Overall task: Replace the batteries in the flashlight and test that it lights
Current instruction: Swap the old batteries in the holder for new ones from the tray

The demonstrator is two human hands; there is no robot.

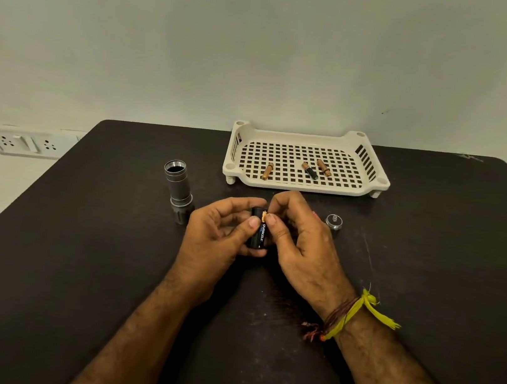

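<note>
A black battery holder (255,229) with a Duracell battery in it sits between both hands at the table's middle. My left hand (218,234) grips the holder from the left, thumb on its side. My right hand (293,235) pinches the battery's copper end with thumb and fingers. The grey flashlight body (178,190) stands to the left with its open end up and its dark head on the table. Its silver tail cap (334,221) lies to the right of my right hand.
A cream perforated tray (303,188) at the back of the black table (70,263) holds three loose batteries (309,170). A wall socket panel (27,143) is beyond the table's left edge.
</note>
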